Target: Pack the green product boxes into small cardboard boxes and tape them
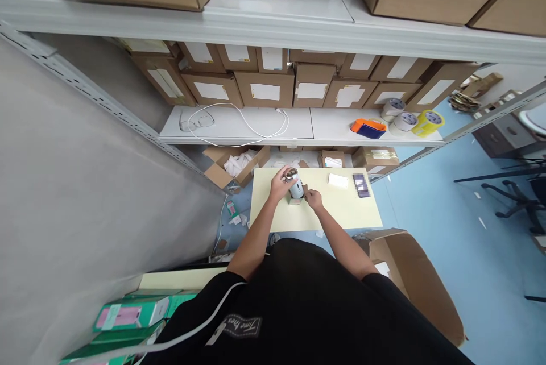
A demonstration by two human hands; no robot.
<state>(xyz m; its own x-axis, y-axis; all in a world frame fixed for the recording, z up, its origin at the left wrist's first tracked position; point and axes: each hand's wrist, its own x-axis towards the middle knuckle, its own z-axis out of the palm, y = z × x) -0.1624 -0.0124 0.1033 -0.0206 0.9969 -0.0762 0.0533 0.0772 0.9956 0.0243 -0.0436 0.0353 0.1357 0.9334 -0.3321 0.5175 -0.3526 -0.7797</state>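
Note:
My left hand [279, 184] is wrapped round the upper part of a pale cylindrical container [297, 189] with a shiny metallic top and a small dark mark on its side. The container's lower end is at the mouth of a small box [294, 201], whose front edge shows below it; how far in it sits I cannot tell. On the box's right side, my right hand [314, 199] has its fingers closed on a small brown cardboard flap [305, 188]. Both hands are over a pale yellow table [341, 214].
On the table lie a white card or packet [338, 181] and a dark purple item [361, 185]. The shelf above holds glasses [197, 121], a white cable [243, 120], tape rolls [428, 123] and an orange-blue tape dispenser [368, 128]. Open cartons stand left [218, 174] and right [420, 274].

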